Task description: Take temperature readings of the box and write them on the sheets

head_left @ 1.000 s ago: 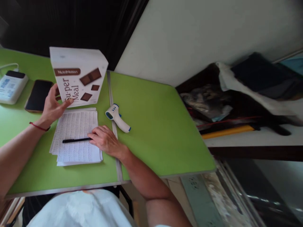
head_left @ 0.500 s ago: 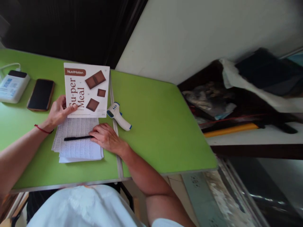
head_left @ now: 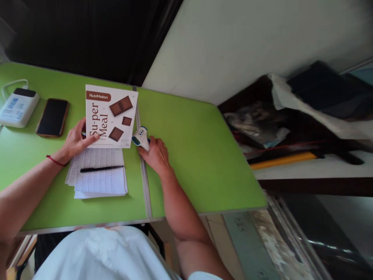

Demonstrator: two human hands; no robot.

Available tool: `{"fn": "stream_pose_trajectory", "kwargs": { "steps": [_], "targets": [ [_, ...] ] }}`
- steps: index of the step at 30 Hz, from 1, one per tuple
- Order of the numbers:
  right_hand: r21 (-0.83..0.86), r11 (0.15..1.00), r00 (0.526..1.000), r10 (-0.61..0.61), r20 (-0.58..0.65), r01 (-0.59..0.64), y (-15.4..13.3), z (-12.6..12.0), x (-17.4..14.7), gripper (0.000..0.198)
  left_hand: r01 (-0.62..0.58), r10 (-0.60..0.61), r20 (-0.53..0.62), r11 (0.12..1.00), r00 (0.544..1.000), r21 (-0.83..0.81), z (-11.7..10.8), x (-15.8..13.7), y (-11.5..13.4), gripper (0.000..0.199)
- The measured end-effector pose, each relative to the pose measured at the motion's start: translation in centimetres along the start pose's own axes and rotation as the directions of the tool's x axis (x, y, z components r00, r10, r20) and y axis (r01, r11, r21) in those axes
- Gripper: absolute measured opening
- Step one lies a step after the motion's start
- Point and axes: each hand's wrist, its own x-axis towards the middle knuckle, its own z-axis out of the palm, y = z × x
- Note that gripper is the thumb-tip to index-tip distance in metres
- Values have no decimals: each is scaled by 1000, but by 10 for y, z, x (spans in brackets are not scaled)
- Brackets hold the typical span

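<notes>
My left hand (head_left: 80, 140) grips the lower left corner of a white box (head_left: 125, 134) printed "NutriMotion Su-per Meal", thumb on its front and the other fingers behind. To the right, my right hand (head_left: 156, 154) has its fingers around the handle of a white and blue infrared thermometer (head_left: 142, 137), which lies at the box's lower right corner. Below the box, a stack of handwritten paper sheets (head_left: 100, 184) rests on the green table (head_left: 198, 155). A black pen (head_left: 100, 169) lies across the top sheet, touched by neither hand.
A smartphone (head_left: 53, 117) and a white power bank (head_left: 19, 108) with a cable are on the table's left side. A metal seam (head_left: 145, 190) divides the tabletop. Beyond the right edge stands a cluttered shelf (head_left: 291, 179) with cloths and a yellow bar (head_left: 285, 160).
My right hand has left the pen on the papers and moved up and right onto the thermometer's handle. The box in my left hand has shifted slightly right and down.
</notes>
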Motion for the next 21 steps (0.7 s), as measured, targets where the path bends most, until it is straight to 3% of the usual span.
{"fn": "stream_pose_trajectory", "kwargs": {
  "steps": [3,6,7,9,11,13,16,21],
  "targets": [
    [163,984,994,52,93,-67,1,3,3,34,-3,3,-9,1000,1000,-5,-1,1,0,67],
    [486,869,991,129,-32,-98,-7,5,2,36,-7,8,9,999,1000,-46,-2,1,1,65],
    [622,781,985,145,-89,-59,-12,5,0,39,-9,10,17,999,1000,-53,-2,1,2,64],
    [850,524,978,137,-154,60,-24,5,-9,42,-15,17,25,998,1000,-56,-3,0,4,61],
    [965,253,996,39,-83,70,-39,6,-22,39,-33,35,31,997,999,-65,-4,-1,5,58],
    [998,65,994,-105,29,-22,-54,8,-37,42,-66,69,35,994,997,-85,-5,-1,5,54],
    [984,-6,955,-243,173,-179,-70,11,-54,45,-81,84,41,993,996,-82,-6,-1,1,55],
    [968,26,939,-237,250,-251,-78,16,-58,35,-29,32,40,997,999,-75,-5,-1,-6,67]
  ]
}}
